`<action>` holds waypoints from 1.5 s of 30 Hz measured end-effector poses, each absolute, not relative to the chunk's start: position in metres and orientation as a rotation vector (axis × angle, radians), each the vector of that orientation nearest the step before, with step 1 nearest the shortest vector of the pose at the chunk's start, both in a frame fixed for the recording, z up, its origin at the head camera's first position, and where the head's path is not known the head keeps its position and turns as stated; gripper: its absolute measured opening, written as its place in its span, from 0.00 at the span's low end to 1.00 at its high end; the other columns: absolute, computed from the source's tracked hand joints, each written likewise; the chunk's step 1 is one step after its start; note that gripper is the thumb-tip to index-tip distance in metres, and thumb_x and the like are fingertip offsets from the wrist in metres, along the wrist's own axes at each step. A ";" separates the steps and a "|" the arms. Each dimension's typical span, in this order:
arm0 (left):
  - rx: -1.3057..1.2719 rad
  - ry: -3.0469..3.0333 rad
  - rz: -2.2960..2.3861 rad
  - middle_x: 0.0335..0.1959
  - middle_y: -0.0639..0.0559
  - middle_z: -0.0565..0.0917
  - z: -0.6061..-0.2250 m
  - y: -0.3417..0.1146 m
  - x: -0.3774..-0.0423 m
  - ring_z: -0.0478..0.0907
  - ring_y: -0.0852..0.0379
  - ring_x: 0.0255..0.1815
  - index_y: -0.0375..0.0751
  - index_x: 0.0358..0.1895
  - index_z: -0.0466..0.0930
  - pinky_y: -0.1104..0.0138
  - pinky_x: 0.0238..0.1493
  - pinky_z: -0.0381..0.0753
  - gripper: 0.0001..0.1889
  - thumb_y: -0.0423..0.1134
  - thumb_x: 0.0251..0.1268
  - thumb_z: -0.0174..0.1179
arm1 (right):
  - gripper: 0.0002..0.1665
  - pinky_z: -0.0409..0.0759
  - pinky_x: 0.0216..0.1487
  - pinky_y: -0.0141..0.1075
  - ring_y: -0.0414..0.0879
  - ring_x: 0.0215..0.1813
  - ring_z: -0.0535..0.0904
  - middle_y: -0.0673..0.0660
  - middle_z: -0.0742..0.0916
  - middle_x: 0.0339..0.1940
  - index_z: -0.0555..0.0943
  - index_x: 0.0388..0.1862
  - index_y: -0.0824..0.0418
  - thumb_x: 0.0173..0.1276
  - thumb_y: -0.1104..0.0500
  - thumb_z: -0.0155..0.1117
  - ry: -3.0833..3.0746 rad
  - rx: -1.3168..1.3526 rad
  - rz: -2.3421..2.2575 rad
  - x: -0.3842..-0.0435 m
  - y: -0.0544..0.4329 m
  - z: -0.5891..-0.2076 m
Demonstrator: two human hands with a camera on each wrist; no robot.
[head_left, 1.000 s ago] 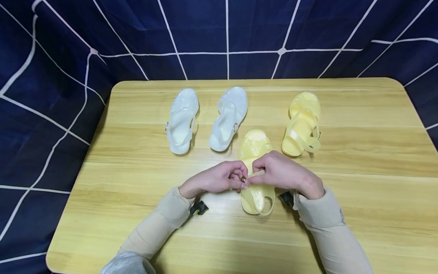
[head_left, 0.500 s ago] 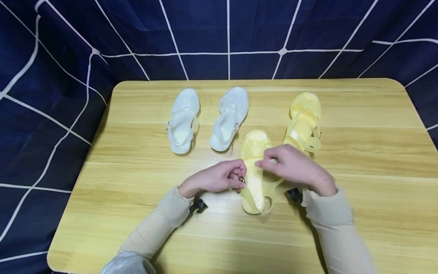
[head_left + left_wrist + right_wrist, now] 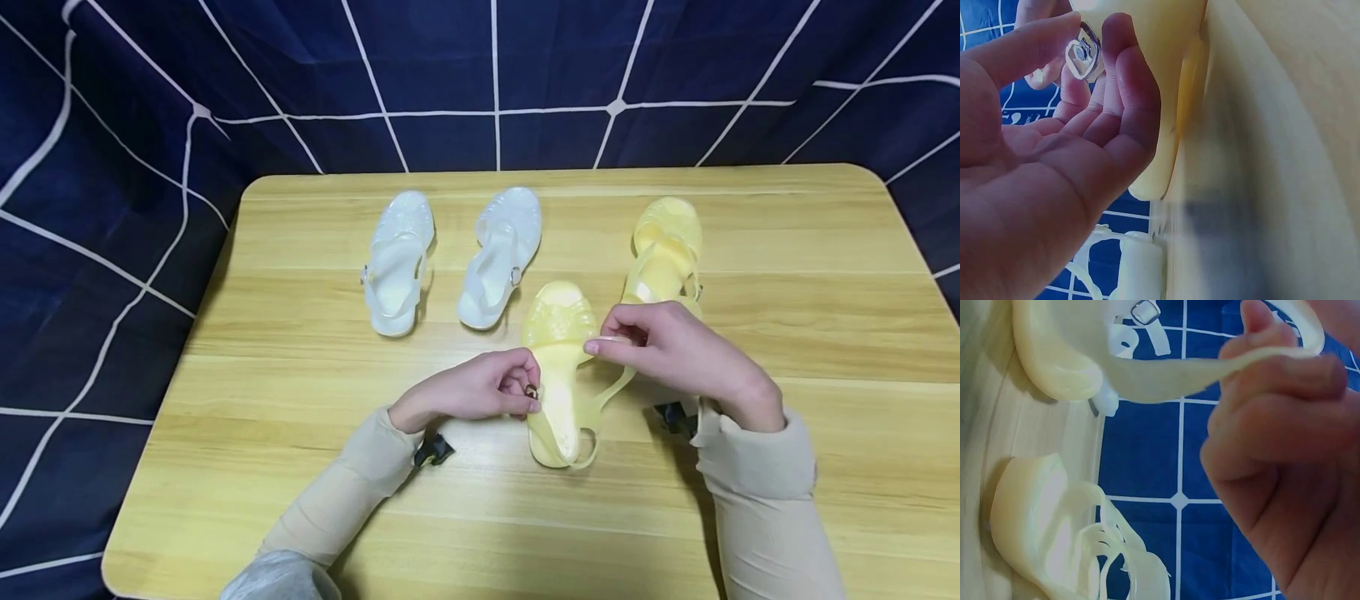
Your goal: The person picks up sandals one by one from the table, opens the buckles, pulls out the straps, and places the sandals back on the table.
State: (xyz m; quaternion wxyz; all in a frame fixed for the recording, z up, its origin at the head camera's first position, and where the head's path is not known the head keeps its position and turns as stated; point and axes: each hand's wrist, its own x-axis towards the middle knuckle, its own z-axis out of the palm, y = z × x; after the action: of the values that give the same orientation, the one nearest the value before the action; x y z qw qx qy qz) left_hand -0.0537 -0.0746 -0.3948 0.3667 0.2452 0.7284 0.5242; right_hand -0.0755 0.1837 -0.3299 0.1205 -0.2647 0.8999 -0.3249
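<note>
A yellow jelly sandal lies toe-away at the middle of the table, its ankle strap undone. My left hand is at the sandal's left side, pinching the small metal buckle between thumb and fingertip. To the sandal's right, my right hand grips the strap near its free end. In the right wrist view the strap runs from the sandal's side into the curled fingers and bends over beyond them. The buckle and the strap end are apart.
Another yellow sandal lies behind my right hand, which hides its heel. Two clear whitish sandals, a left one and a right one, lie at the back. A dark blue curtain with white lines borders the wooden table.
My right hand has moved right, away from the buckle, drawing the strap with it across the sandal. My left hand has stayed at the buckle.
</note>
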 end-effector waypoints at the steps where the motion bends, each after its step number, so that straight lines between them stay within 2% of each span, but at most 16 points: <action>1: 0.631 1.880 1.342 0.26 0.54 0.77 -0.395 -0.075 -0.054 0.74 0.61 0.26 0.37 0.42 0.70 0.76 0.31 0.72 0.10 0.30 0.63 0.61 | 0.12 0.68 0.28 0.28 0.34 0.23 0.68 0.42 0.73 0.18 0.76 0.24 0.47 0.66 0.50 0.66 2.623 -0.783 -0.949 -0.075 0.184 -0.330; 8: 0.630 1.940 1.358 0.28 0.53 0.79 -0.396 -0.075 -0.055 0.75 0.64 0.28 0.38 0.39 0.73 0.75 0.33 0.74 0.07 0.33 0.63 0.62 | 0.07 0.71 0.28 0.29 0.35 0.25 0.71 0.42 0.76 0.21 0.78 0.29 0.47 0.64 0.51 0.68 2.498 -0.830 -0.953 -0.073 0.180 -0.332; 13: 0.565 1.970 1.386 0.32 0.52 0.79 -0.395 -0.075 -0.056 0.77 0.65 0.30 0.39 0.41 0.73 0.74 0.35 0.76 0.10 0.35 0.60 0.64 | 0.05 0.71 0.29 0.29 0.35 0.26 0.71 0.42 0.78 0.24 0.79 0.33 0.49 0.63 0.54 0.69 2.472 -0.881 -0.880 -0.073 0.168 -0.338; 18: 0.457 1.967 1.360 0.32 0.53 0.77 -0.395 -0.076 -0.055 0.77 0.64 0.29 0.39 0.42 0.70 0.74 0.34 0.75 0.14 0.37 0.59 0.66 | 0.04 0.73 0.35 0.31 0.36 0.30 0.72 0.45 0.81 0.32 0.81 0.38 0.54 0.65 0.60 0.66 2.469 -0.937 -0.798 -0.071 0.156 -0.345; 25: 0.392 2.030 1.292 0.36 0.50 0.74 -0.392 -0.077 -0.056 0.73 0.63 0.29 0.38 0.46 0.65 0.73 0.34 0.73 0.21 0.41 0.57 0.68 | 0.05 0.77 0.45 0.41 0.42 0.41 0.79 0.49 0.85 0.39 0.82 0.39 0.57 0.65 0.61 0.65 2.526 -0.964 -0.704 -0.069 0.146 -0.351; 34: 0.346 2.027 1.291 0.43 0.47 0.73 -0.392 -0.076 -0.055 0.74 0.61 0.32 0.38 0.52 0.64 0.72 0.37 0.75 0.26 0.42 0.57 0.68 | 0.08 0.78 0.40 0.37 0.38 0.36 0.77 0.47 0.85 0.36 0.82 0.43 0.59 0.65 0.61 0.65 2.497 -0.995 -0.799 -0.069 0.145 -0.350; 37: 0.346 2.026 1.287 0.44 0.46 0.73 -0.392 -0.076 -0.056 0.75 0.60 0.33 0.38 0.52 0.63 0.72 0.38 0.76 0.27 0.42 0.57 0.68 | 0.08 0.80 0.42 0.40 0.40 0.38 0.80 0.51 0.85 0.39 0.82 0.43 0.61 0.65 0.61 0.65 2.565 -1.002 -0.837 -0.071 0.151 -0.345; 40: 0.340 2.023 1.291 0.44 0.46 0.73 -0.391 -0.077 -0.056 0.75 0.60 0.33 0.37 0.54 0.62 0.71 0.38 0.76 0.28 0.42 0.57 0.68 | 0.13 0.80 0.44 0.43 0.46 0.41 0.81 0.57 0.85 0.44 0.80 0.48 0.63 0.67 0.59 0.64 2.634 -0.917 -0.836 -0.072 0.159 -0.338; 45: 0.326 2.035 1.285 0.45 0.45 0.75 -0.390 -0.078 -0.055 0.76 0.59 0.33 0.39 0.60 0.57 0.70 0.39 0.76 0.35 0.44 0.56 0.68 | 0.32 0.78 0.49 0.51 0.56 0.49 0.81 0.65 0.83 0.51 0.68 0.63 0.69 0.70 0.48 0.60 2.610 -0.639 -0.740 -0.071 0.168 -0.330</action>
State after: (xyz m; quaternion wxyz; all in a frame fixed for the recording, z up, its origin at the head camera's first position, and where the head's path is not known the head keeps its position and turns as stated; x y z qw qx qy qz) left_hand -0.0549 -0.0779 -0.3898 0.3487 0.1256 0.7853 0.4958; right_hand -0.0714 0.1680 -0.3302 0.1764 -0.2256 0.9218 -0.2614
